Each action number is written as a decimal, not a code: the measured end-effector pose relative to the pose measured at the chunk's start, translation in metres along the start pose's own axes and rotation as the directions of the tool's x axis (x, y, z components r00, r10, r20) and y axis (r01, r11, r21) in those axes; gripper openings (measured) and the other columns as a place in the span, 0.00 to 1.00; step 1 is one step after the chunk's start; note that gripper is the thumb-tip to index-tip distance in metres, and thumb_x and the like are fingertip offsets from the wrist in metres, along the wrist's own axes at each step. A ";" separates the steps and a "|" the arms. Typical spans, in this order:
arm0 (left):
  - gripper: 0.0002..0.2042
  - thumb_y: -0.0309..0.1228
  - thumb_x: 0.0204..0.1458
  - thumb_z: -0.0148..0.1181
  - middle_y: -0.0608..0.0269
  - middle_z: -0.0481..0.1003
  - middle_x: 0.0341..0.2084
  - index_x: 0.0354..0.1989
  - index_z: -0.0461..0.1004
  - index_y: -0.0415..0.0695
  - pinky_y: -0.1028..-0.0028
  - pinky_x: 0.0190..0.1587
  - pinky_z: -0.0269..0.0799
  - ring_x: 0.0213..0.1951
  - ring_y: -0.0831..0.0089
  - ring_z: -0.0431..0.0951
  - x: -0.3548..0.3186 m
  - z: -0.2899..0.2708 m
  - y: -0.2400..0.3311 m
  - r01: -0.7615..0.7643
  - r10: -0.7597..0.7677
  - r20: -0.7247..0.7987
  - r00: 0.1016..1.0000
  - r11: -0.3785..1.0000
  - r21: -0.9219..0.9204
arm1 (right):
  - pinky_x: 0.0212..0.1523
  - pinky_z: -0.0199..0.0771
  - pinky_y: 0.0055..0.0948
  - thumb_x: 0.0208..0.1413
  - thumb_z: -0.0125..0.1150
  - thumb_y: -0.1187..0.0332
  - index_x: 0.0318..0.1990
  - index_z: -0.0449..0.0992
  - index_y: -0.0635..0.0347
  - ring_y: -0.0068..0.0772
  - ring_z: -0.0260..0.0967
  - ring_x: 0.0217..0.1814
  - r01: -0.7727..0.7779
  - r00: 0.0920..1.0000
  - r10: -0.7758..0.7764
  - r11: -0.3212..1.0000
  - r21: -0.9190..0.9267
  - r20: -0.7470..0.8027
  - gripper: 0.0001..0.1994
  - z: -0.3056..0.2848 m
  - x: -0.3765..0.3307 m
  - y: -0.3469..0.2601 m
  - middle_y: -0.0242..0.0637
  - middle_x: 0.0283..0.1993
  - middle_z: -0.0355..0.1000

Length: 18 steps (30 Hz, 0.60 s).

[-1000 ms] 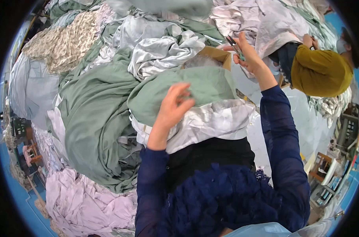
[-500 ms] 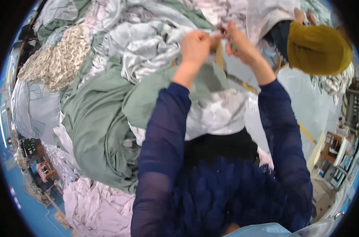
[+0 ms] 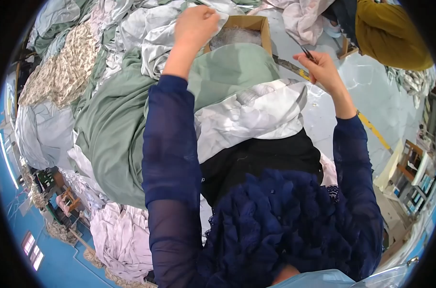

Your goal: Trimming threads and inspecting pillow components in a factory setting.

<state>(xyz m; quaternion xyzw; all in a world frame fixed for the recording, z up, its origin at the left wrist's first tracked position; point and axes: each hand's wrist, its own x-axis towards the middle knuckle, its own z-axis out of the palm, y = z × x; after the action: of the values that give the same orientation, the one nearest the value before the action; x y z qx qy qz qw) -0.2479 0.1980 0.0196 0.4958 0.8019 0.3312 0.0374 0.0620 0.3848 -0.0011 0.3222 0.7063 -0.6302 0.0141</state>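
Two hands are raised apart: the left hand (image 3: 195,25) is curled into a fist, its contents hidden, while the right hand (image 3: 318,68) pinches thin dark metal snips (image 3: 304,51). Below them drapes a soft sage-green cloth (image 3: 227,72) over shiny white fabric (image 3: 249,115). Beyond, an open cardboard box (image 3: 246,23) holds grey fluff (image 3: 234,36), with heaped linens (image 3: 64,77) around it.

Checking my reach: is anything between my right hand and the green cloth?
Nothing visible. The right hand, holding a thin dark tool, is raised just right of the green cloth, with only pale floor showing in the gap.
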 end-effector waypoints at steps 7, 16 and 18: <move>0.19 0.30 0.49 0.62 0.59 0.79 0.37 0.50 0.74 0.37 0.72 0.41 0.72 0.36 0.72 0.79 -0.123 -0.061 -0.014 0.319 -0.300 0.110 0.948 0.902 -0.290 | 0.42 0.68 0.20 0.61 0.58 0.69 0.48 0.79 0.63 0.16 0.69 0.38 0.169 0.984 -0.166 0.984 -0.053 0.062 0.12 0.026 -0.009 0.021 0.26 0.34 0.76; 0.11 0.27 0.57 0.59 0.63 0.78 0.30 0.45 0.75 0.34 0.77 0.36 0.70 0.33 0.78 0.75 -0.257 -0.080 0.038 0.672 -0.575 0.350 0.740 0.613 -0.414 | 0.47 0.68 0.24 0.55 0.63 0.68 0.48 0.79 0.62 0.19 0.68 0.45 0.323 0.920 -0.257 0.925 -0.202 0.297 0.14 0.054 -0.003 0.005 0.30 0.39 0.77; 0.11 0.28 0.56 0.60 0.63 0.78 0.28 0.44 0.75 0.34 0.77 0.35 0.70 0.31 0.78 0.75 -0.265 -0.076 0.047 0.685 -0.605 0.333 0.723 0.566 -0.458 | 0.47 0.68 0.24 0.54 0.65 0.68 0.47 0.79 0.63 0.19 0.68 0.44 0.316 0.915 -0.252 0.933 -0.173 0.314 0.14 0.058 0.001 0.000 0.29 0.38 0.77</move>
<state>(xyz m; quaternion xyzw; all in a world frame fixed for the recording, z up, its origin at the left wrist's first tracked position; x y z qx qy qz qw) -0.1074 -0.0434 0.0347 0.1563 0.7907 0.4754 0.3528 0.0384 0.3329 -0.0138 0.1171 0.8016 -0.5832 0.0598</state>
